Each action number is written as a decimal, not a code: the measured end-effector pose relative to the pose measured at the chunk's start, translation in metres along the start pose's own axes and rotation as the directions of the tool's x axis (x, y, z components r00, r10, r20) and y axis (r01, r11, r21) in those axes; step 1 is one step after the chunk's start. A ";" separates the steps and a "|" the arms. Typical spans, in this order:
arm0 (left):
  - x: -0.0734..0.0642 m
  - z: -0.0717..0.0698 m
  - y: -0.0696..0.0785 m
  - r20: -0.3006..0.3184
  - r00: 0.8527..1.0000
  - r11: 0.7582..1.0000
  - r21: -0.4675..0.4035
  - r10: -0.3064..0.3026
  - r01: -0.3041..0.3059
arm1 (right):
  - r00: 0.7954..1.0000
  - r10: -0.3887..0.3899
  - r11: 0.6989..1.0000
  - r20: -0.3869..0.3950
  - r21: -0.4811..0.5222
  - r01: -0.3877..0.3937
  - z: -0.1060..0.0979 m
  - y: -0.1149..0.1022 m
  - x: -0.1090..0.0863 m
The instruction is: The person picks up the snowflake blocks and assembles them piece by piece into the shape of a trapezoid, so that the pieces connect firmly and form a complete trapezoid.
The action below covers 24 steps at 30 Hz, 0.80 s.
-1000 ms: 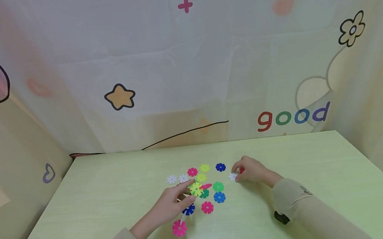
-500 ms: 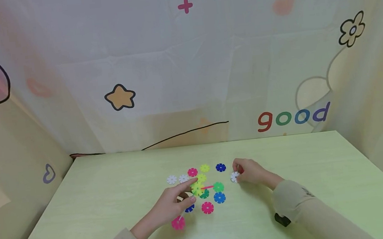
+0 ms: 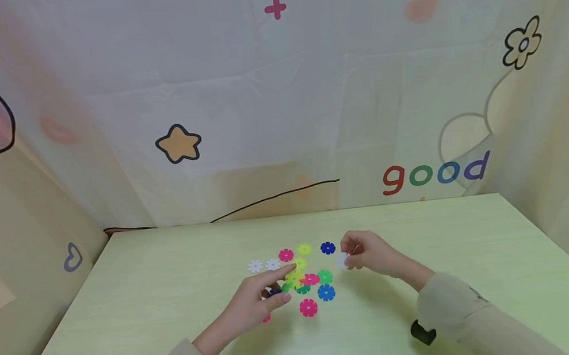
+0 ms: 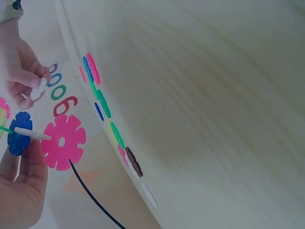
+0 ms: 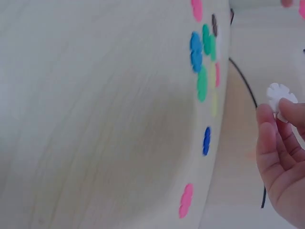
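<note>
In the head view my left hand (image 3: 248,308) holds a chain of slotted plastic flower discs between thumb and fingers, raised off the table. The left wrist view shows its pink disc (image 4: 64,142), a white disc (image 4: 32,134) seen edge-on and a blue disc (image 4: 19,133); a yellow disc (image 3: 294,281) of the chain shows past my fingertips in the head view. Across from it my right hand (image 3: 374,253) pinches a single white disc (image 5: 280,99) by its edge, apart from the chain. Fingers hide part of the chain.
Several loose discs lie on the pale table (image 3: 179,269), among them a light blue disc (image 3: 326,293), a pink disc (image 3: 308,308), a dark blue disc (image 3: 328,248) and a white disc (image 3: 255,266). A printed curtain (image 3: 257,116) hangs behind the table.
The right hand has lifted the white disc slightly and turned it. My left hand has rotated the chain, so its near pink disc has swung up behind the hand.
</note>
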<state>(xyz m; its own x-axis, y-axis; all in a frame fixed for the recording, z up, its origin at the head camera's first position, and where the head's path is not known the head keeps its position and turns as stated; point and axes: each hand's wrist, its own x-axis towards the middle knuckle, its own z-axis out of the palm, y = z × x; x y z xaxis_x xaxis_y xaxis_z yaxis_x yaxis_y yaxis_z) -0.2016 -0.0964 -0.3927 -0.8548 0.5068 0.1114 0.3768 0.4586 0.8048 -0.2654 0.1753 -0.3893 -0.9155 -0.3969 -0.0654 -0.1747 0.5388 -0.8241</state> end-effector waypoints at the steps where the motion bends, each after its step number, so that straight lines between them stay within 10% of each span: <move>1: 0.000 0.000 0.000 -0.003 1.000 1.000 0.012 0.007 -0.007 | 1.000 -0.013 1.000 0.005 0.019 0.013 0.001 -0.003 -0.002; 24: -0.001 0.000 0.003 -0.011 1.000 0.999 0.037 0.002 -0.002 | 0.989 -0.126 0.964 0.072 0.243 0.105 0.023 -0.037 -0.030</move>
<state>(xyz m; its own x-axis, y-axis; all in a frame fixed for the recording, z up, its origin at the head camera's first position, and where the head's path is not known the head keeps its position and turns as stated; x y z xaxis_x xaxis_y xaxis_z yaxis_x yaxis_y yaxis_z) -0.1997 -0.0950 -0.3905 -0.8577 0.5001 0.1192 0.3911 0.4842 0.7827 -0.2226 0.1500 -0.3702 -0.8578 -0.5140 -0.0018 -0.1763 0.2975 -0.9383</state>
